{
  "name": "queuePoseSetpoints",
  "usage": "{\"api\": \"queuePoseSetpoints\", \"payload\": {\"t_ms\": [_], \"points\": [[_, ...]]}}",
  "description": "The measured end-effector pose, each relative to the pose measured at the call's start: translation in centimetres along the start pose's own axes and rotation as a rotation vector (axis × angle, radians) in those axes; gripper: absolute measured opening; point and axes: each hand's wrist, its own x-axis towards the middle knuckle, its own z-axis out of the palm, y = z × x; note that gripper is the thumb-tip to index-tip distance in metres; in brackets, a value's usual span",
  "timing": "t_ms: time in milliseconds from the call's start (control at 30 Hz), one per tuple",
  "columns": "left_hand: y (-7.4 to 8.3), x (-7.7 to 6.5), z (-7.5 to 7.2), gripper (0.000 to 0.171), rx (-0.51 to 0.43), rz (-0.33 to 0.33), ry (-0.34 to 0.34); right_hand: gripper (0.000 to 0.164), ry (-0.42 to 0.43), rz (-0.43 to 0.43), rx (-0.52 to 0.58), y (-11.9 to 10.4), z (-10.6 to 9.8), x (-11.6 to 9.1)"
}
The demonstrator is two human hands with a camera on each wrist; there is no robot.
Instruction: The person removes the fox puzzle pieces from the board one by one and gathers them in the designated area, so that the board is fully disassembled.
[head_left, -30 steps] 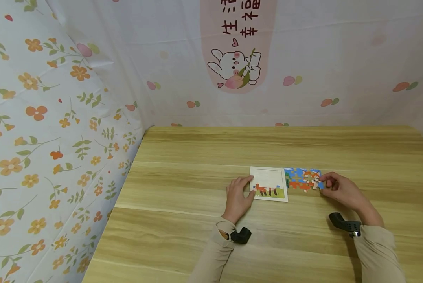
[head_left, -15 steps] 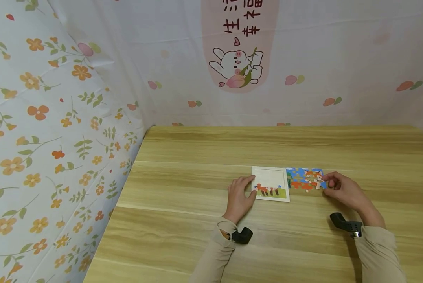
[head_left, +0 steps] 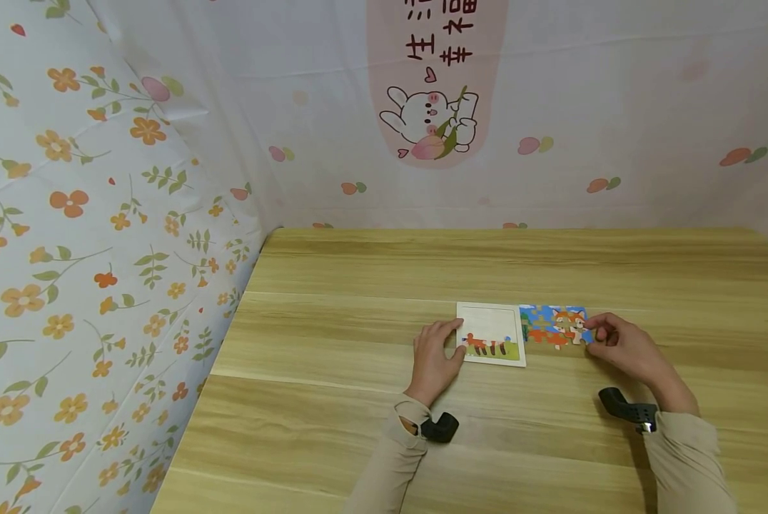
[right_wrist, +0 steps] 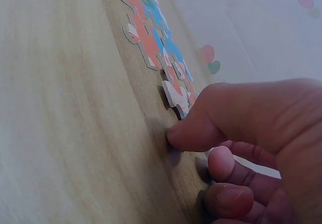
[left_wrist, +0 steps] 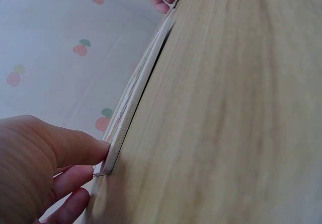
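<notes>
A square puzzle tray (head_left: 489, 318) lies on the table, pale and bare in its upper part, with several pieces along its lower edge showing striped legs on green. My left hand (head_left: 434, 359) holds the tray at its left edge; in the left wrist view the thumb (left_wrist: 83, 146) presses the near corner. To the tray's right is a cluster of puzzle pieces (head_left: 541, 327) with a fox face on blue. At its right end, my right hand (head_left: 622, 346) pinches a puzzle piece (right_wrist: 173, 93), whose end stands slightly raised. Its far part is hidden behind the thumb.
The wood-grain table (head_left: 332, 414) stretches around the tray and pieces. A white patterned cloth (head_left: 294, 128) hangs behind it, and a floral cloth (head_left: 101, 300) hangs on the left. A black wrist mount (head_left: 624, 407) sits at each cuff.
The head view shifts very slightly, so everything sits a few pixels over. Both hands, the tray and the pieces otherwise stay in place.
</notes>
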Motion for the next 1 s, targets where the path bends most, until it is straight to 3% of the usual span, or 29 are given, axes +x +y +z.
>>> {"api": "queuePoseSetpoints", "payload": {"t_ms": [567, 1000], "points": [[0.06, 0.02, -0.08, 0.042, 0.004, -0.009, -0.004, 0.029, 0.03, 0.007, 0.009, 0.08, 0.03, -0.27], [0.1, 0.02, -0.1, 0.042, 0.004, -0.017, -0.011, 0.028, 0.146, 0.044, -0.062, 0.1, 0.6, -0.03]]}}
